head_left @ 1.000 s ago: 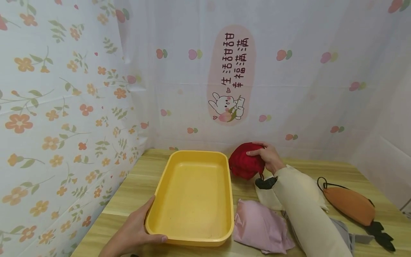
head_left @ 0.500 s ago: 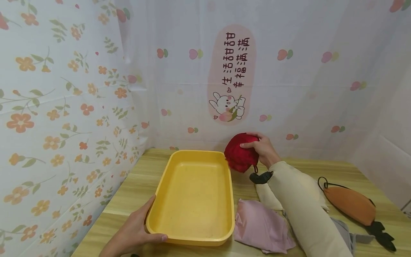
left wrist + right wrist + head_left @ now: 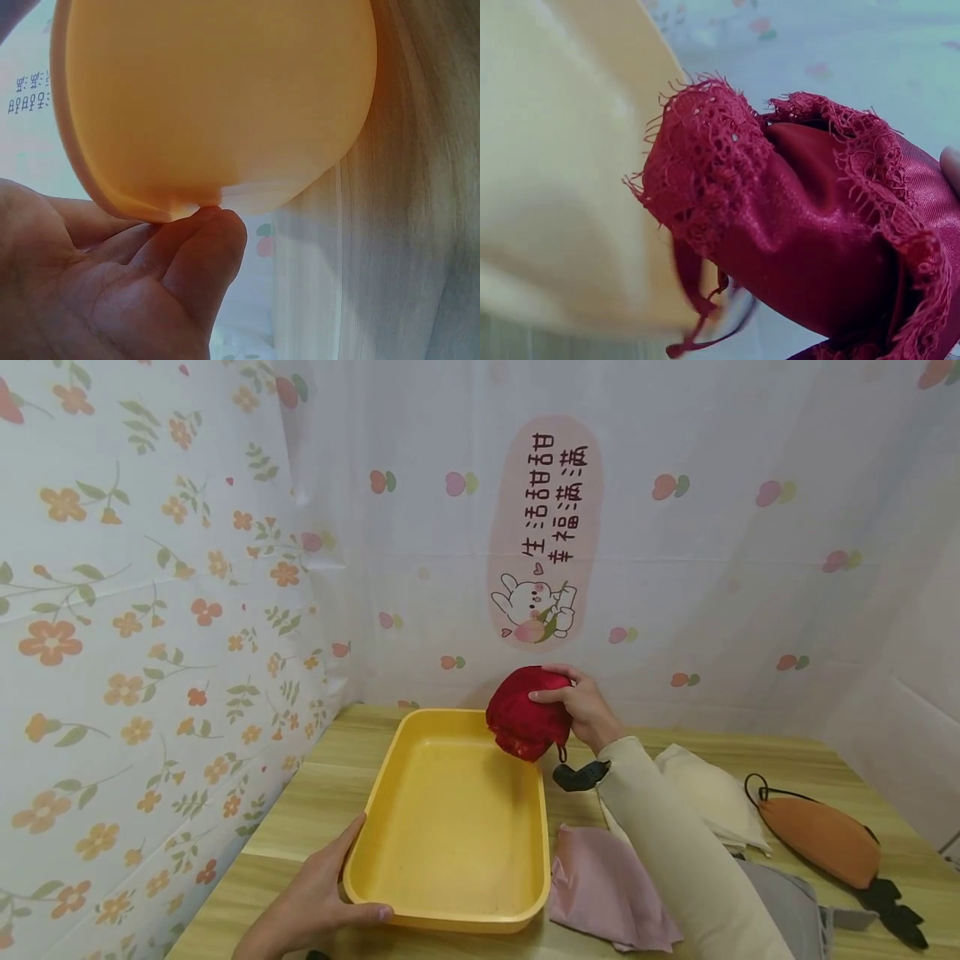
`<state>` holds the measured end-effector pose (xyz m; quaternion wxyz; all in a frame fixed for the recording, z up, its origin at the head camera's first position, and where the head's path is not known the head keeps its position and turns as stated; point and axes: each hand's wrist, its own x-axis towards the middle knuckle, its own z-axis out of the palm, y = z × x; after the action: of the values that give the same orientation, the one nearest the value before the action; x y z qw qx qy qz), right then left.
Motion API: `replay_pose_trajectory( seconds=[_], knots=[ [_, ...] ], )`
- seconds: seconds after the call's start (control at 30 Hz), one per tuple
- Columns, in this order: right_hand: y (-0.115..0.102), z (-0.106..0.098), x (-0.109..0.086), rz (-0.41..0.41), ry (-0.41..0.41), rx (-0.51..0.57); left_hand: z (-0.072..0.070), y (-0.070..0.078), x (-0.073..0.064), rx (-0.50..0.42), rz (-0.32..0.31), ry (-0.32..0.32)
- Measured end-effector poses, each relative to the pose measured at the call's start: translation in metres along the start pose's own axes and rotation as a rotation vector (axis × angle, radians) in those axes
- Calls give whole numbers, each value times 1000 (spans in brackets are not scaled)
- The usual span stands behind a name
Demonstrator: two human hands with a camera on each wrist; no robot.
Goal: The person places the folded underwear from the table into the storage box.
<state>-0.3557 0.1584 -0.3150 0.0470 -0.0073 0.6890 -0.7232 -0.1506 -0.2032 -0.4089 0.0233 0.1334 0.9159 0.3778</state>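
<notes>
My right hand (image 3: 588, 706) grips a balled-up red satin garment with lace trim (image 3: 525, 710) and holds it above the far right corner of the yellow tray (image 3: 442, 922). In the right wrist view the lace edging (image 3: 705, 165) and a thin dangling strap show up close; most of the hand is out of that view. At the tray's near left corner, my left hand (image 3: 315, 893) holds the rim, thumb along the front side. From the left wrist, its fingertips (image 3: 206, 247) press against the tray wall (image 3: 217, 97).
Right of the tray lie a folded pink cloth (image 3: 607, 893), a cream cloth (image 3: 712, 793) partly behind the sleeve, and a grey cloth (image 3: 787, 902). An orange pouch-like piece with black straps (image 3: 821, 839) lies far right. A patterned curtain (image 3: 420, 527) hangs behind the wooden table (image 3: 292, 802).
The right hand has lifted the red garment off the table and carried it left, over the tray's far right edge. The left hand and tray stay put.
</notes>
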Motion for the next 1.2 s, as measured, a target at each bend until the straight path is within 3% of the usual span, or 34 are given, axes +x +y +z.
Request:
replay_pose_trajectory(
  seconds=[0.5, 0.97, 1.2],
  knots=[
    [10, 65, 0, 30, -99, 135, -4, -1, 0, -2, -4, -13],
    [54, 111, 2, 140, -115, 175, -4, 0, 1, -28, -32, -32],
    [80, 126, 4, 151, -68, 106, -4, 0, 2, -44, -34, -38]
  ],
)
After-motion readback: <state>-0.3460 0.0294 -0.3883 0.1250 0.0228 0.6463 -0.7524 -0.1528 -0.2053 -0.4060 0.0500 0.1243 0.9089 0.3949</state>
